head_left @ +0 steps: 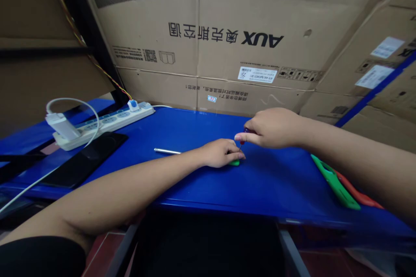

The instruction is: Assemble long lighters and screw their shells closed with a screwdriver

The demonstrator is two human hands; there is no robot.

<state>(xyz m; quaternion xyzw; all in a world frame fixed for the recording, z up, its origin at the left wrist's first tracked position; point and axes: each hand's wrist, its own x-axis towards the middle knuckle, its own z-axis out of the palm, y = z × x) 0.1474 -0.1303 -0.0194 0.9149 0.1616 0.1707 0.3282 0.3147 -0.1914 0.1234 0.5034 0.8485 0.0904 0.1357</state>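
Observation:
My right hand (pixel 271 127) is closed round the dark red handle of a screwdriver (pixel 242 142), whose thin shaft points down. Below it my left hand (pixel 224 153) is closed over a small green piece (pixel 234 162) on the blue table. Its thumb and fingers lie close to the screwdriver's tip. Most of the green piece is hidden under the fingers, so its kind does not show. A silvery metal rod (pixel 167 151) lies left of my left hand, partly behind the forearm.
A white power strip (pixel 108 123) with a plugged-in charger (pixel 61 125) and a black phone (pixel 86 160) occupy the left of the blue table (pixel 201 186). Green (pixel 334 181) and orange (pixel 357 190) flat plastic parts lie by my right forearm. Cardboard (pixel 221 8) walls the back.

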